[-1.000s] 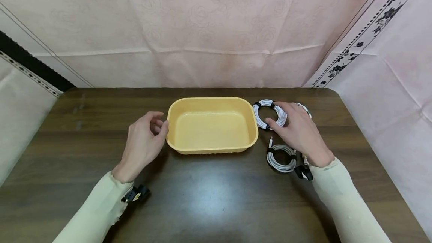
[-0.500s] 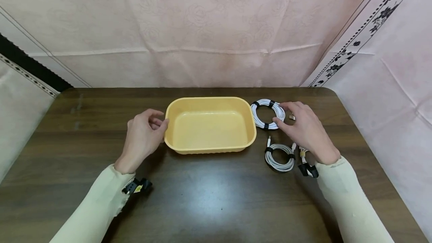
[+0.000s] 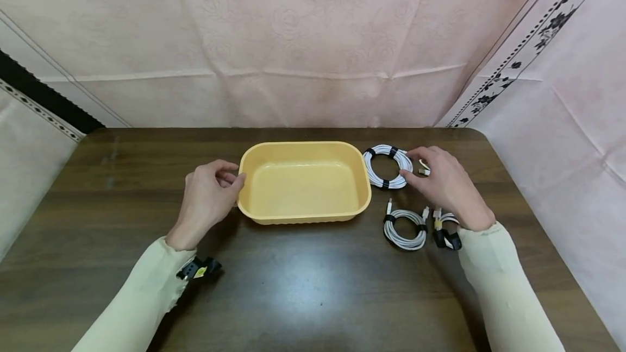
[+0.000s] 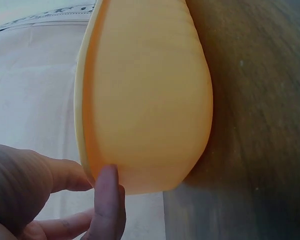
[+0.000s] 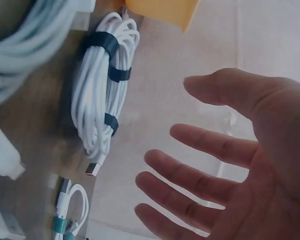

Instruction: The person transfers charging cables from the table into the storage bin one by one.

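A yellow plastic tub [image 3: 303, 218] rests on the table with nothing inside. My left hand [image 3: 206, 200] is at its left end; the thumb lies over the rim and a finger [image 4: 107, 187] is against the outer wall, lightly pinching the edge. Right of the tub lies a white cable [image 3: 404, 163], coiled and bound with black straps. My right hand [image 3: 447, 186] hovers just right of that coil, fingers spread and holding nothing in the right wrist view. Nearer me is a second coiled cable [image 3: 406, 244].
A cable with a black strap [image 3: 446, 237] lies by my right wrist, partly hidden. Behind the right hand, a small cable [image 5: 62, 205] with a green tie shows its plug. The brown wooden table [image 3: 293, 281] ends at a fabric-covered wall [image 3: 313, 42].
My right hand has shifted rightward off the white coil, uncovering its right side and the small plug. My left hand and the tub stay nearly the same.
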The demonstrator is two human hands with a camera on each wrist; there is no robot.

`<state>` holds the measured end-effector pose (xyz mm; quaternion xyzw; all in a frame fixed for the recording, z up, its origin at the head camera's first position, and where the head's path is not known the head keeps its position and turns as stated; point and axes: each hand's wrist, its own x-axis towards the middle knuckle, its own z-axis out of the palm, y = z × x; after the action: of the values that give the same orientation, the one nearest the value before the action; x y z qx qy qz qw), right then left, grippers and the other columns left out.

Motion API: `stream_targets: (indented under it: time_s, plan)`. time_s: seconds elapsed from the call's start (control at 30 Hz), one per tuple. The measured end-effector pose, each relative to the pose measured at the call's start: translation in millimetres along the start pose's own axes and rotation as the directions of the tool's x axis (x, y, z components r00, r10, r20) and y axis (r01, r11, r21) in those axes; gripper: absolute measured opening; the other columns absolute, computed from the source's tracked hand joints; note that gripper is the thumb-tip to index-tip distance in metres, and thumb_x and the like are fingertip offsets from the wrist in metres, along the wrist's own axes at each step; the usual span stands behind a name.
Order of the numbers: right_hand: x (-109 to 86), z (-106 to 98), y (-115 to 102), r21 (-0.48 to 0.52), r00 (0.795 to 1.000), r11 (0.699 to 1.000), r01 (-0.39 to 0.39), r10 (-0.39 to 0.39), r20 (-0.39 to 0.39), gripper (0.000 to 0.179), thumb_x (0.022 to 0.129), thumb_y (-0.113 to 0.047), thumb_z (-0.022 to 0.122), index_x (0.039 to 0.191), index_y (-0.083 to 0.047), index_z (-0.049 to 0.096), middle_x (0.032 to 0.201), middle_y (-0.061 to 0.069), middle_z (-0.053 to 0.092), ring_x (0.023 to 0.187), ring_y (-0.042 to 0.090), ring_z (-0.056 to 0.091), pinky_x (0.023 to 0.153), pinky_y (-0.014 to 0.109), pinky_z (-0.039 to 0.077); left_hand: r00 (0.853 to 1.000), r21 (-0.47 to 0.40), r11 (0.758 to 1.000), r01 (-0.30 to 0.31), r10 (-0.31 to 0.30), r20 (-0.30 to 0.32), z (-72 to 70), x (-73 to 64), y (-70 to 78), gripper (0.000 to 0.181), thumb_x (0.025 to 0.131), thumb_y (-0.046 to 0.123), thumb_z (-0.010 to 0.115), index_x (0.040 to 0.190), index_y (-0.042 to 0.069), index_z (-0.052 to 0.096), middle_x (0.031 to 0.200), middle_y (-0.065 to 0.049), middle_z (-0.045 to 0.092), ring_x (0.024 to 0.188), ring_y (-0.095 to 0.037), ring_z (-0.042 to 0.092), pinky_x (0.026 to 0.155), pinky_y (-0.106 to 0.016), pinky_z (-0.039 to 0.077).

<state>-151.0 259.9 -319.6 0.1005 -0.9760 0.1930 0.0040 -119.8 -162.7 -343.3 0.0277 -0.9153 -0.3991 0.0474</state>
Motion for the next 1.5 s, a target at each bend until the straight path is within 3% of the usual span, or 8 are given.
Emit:
stream_targets:
  time_s: [0.23,0.43,0.53,0.67,0.77,1.03,1.3,1.5]
  plan:
    - [4.5,-9.3,6.7,0.031,0.997,0.999,-0.043,0.041,0.063,0.048,0.098,-0.029,0.067,0.135,-0.001,0.059,0.136,0.022,0.059,0.126,0.042,0.055,0.104,0.061,0.047,1.0,0.002,1.0,0.005,-0.005,0.01,3.1,2.1,1.0,0.026,0.098,0.02,0.066,0.116,0.001,0.07,0.092,-0.016,0.072,0.068,-0.022,0.064,0.051,-0.024,0.056]
    - [6.4,-10.7,8.9,0.047,0.996,0.998,-0.049,0.045,0.077,0.046,0.097,-0.028,0.067,0.135,-0.002,0.059,0.136,0.022,0.059,0.126,0.041,0.056,0.104,0.06,0.047,0.999,0.015,1.0,0.022,-0.022,0.04,-5.9,3.0,3.2,0.029,0.099,0.021,0.065,0.119,0.0,0.068,0.094,-0.018,0.072,0.064,-0.019,0.066,0.051,-0.025,0.058]
    - [7.5,-13.4,10.2,0.055,0.994,0.997,-0.062,0.057,0.093,0.046,0.097,-0.029,0.068,0.134,-0.004,0.059,0.136,0.022,0.06,0.127,0.041,0.056,0.105,0.061,0.047,0.993,0.025,0.999,0.047,-0.049,0.103,-12.2,4.8,8.1,0.033,0.101,0.022,0.063,0.125,-0.001,0.065,0.097,-0.019,0.07,0.062,-0.017,0.068,0.054,-0.026,0.061]
    - [7.7,-19.3,12.3,0.058,0.99,0.995,-0.084,0.077,0.114,0.047,0.097,-0.03,0.069,0.135,-0.006,0.059,0.136,0.024,0.06,0.128,0.042,0.055,0.103,0.062,0.047,0.973,0.037,0.995,0.09,-0.096,0.211,-19.1,8.6,16.4,0.037,0.104,0.025,0.059,0.131,-0.001,0.06,0.102,-0.019,0.068,0.064,-0.015,0.07,0.06,-0.028,0.064]
    - [8.2,-22.2,14.3,0.056,0.989,0.995,-0.083,0.076,0.124,0.048,0.096,-0.031,0.069,0.136,-0.006,0.059,0.135,0.025,0.06,0.126,0.043,0.055,0.101,0.061,0.048,0.961,0.045,0.993,0.106,-0.114,0.253,-22.1,11.5,20.9,0.039,0.105,0.027,0.057,0.132,-0.001,0.058,0.104,-0.019,0.066,0.065,-0.016,0.071,0.063,-0.03,0.065]
    - [10.4,-19.6,17.2,0.051,0.993,0.996,-0.074,0.068,0.1,0.046,0.096,-0.03,0.07,0.133,-0.006,0.061,0.132,0.027,0.062,0.124,0.043,0.057,0.099,0.061,0.049,0.954,0.06,0.992,0.109,-0.121,0.273,-24.7,10.8,19.9,0.04,0.105,0.025,0.056,0.134,-0.003,0.055,0.106,-0.021,0.065,0.066,-0.016,0.071,0.064,-0.03,0.065]
    - [10.1,-20.9,20.7,0.049,0.996,0.996,-0.072,0.069,0.058,0.045,0.095,-0.027,0.07,0.133,-0.004,0.061,0.132,0.027,0.063,0.123,0.044,0.058,0.099,0.061,0.049,0.965,0.044,0.998,0.054,-0.063,0.255,-24.4,9.6,18.5,0.038,0.104,0.02,0.057,0.133,-0.004,0.055,0.102,-0.021,0.066,0.063,-0.016,0.07,0.063,-0.031,0.065]
    - [9.8,-20.7,24.6,0.034,0.996,0.997,-0.068,0.066,0.058,0.044,0.095,-0.025,0.07,0.132,-0.004,0.061,0.13,0.027,0.064,0.119,0.043,0.06,0.097,0.06,0.05,0.957,0.054,0.996,0.075,-0.087,0.277,-22.0,9.2,18.7,0.04,0.104,0.02,0.057,0.136,-0.005,0.052,0.106,-0.022,0.064,0.066,-0.016,0.071,0.067,-0.035,0.066]
